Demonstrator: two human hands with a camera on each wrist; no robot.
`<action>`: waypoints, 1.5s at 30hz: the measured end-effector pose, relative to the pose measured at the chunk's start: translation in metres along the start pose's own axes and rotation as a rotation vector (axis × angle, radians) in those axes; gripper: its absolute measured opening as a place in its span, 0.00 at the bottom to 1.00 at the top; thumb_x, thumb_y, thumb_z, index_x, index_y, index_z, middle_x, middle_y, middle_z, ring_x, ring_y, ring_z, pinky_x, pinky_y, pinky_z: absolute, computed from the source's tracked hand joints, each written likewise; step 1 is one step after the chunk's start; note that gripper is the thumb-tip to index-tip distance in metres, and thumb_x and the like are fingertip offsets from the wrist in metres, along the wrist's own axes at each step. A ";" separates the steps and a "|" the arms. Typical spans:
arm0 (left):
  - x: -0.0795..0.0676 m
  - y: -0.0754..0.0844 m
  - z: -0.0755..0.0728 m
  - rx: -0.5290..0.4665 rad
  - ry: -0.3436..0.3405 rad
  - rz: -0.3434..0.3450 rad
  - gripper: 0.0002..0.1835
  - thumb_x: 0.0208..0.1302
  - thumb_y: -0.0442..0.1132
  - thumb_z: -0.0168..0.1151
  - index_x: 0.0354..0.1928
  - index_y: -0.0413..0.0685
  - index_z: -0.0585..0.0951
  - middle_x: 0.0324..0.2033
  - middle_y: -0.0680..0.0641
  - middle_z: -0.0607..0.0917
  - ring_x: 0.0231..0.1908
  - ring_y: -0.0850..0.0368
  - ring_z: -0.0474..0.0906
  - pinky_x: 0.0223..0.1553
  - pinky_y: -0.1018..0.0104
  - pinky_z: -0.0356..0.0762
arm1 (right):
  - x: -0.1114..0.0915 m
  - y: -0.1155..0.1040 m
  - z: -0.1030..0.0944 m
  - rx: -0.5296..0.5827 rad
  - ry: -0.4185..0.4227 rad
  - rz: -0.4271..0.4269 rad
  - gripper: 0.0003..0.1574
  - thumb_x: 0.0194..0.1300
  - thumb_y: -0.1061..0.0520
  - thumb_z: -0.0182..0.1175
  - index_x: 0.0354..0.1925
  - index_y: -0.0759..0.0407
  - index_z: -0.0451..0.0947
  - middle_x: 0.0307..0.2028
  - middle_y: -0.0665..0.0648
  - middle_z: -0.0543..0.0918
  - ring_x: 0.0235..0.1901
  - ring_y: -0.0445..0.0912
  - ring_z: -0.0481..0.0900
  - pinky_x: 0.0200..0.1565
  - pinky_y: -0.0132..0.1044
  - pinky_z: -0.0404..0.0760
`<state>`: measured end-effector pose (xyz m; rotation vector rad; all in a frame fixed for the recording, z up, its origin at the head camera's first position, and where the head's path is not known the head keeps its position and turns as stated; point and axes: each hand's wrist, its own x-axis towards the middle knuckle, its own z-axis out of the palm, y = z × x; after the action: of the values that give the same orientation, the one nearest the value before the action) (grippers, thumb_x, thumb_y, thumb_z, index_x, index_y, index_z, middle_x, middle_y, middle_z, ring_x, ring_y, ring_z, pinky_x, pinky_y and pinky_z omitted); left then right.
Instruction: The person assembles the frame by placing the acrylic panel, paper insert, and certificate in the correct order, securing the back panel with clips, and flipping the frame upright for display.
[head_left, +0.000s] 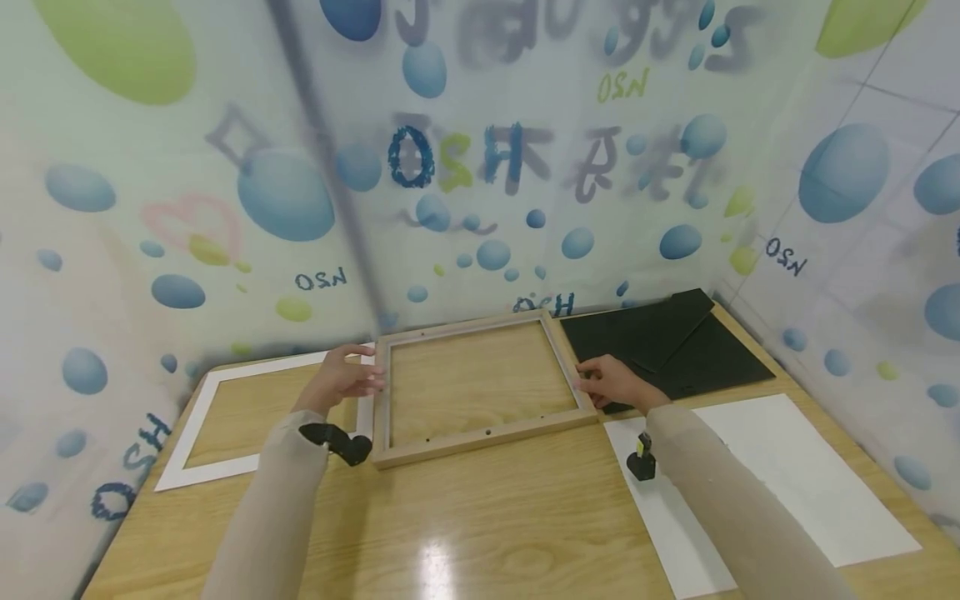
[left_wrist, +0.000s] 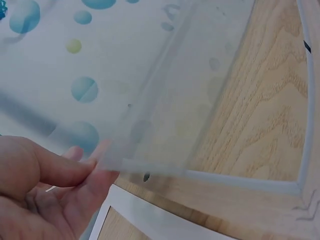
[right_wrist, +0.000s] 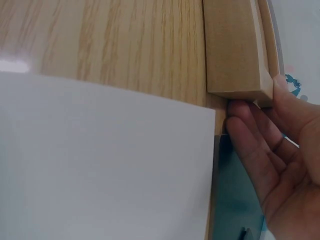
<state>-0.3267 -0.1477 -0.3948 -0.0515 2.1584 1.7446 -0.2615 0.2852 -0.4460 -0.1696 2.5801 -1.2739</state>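
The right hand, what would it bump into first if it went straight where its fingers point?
Probably the wooden frame. The right hand is at its edge, perhaps touching; the depth is hard to judge.

On the surface (head_left: 495,517), the frame (head_left: 457,438) is lying in the middle. Around it, the mat (head_left: 217,470) is lying at nine o'clock, the board (head_left: 712,358) between two and three, and the paper (head_left: 810,475) at four. The backdrop (head_left: 487,212) is standing behind, at twelve. A sheet (left_wrist: 165,115) is partly overlapping the frame, its corner sitting in the left grip (head_left: 341,379).
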 end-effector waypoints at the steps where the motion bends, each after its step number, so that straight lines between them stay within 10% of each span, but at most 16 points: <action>1: 0.001 -0.001 0.000 -0.003 -0.006 0.004 0.25 0.62 0.21 0.48 0.60 0.29 0.57 0.28 0.47 0.84 0.24 0.56 0.82 0.23 0.69 0.78 | 0.000 0.000 0.000 0.001 0.000 -0.001 0.30 0.66 0.60 0.54 0.60 0.77 0.61 0.22 0.57 0.76 0.22 0.46 0.79 0.30 0.41 0.80; 25: 0.007 -0.008 0.018 0.107 -0.028 -0.045 0.26 0.62 0.24 0.50 0.61 0.25 0.57 0.26 0.44 0.82 0.23 0.57 0.81 0.25 0.67 0.78 | -0.002 -0.001 0.002 0.015 0.013 0.006 0.30 0.65 0.60 0.55 0.60 0.77 0.61 0.22 0.57 0.76 0.21 0.46 0.79 0.29 0.40 0.80; 32: 0.017 -0.003 0.024 0.217 0.026 -0.046 0.26 0.58 0.21 0.52 0.59 0.23 0.61 0.22 0.43 0.82 0.18 0.58 0.79 0.20 0.69 0.77 | 0.000 0.007 0.000 0.062 -0.037 -0.079 0.35 0.63 0.51 0.58 0.59 0.73 0.64 0.23 0.60 0.77 0.23 0.49 0.80 0.28 0.41 0.80; 45: 0.014 -0.003 0.027 0.307 0.125 0.036 0.21 0.56 0.23 0.53 0.54 0.23 0.69 0.27 0.41 0.76 0.22 0.58 0.74 0.25 0.65 0.79 | -0.002 -0.002 0.004 0.012 0.029 0.021 0.29 0.65 0.61 0.55 0.59 0.77 0.62 0.21 0.57 0.76 0.21 0.45 0.79 0.28 0.40 0.80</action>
<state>-0.3320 -0.1197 -0.4064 -0.0434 2.5080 1.4428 -0.2584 0.2814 -0.4459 -0.1218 2.5913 -1.2936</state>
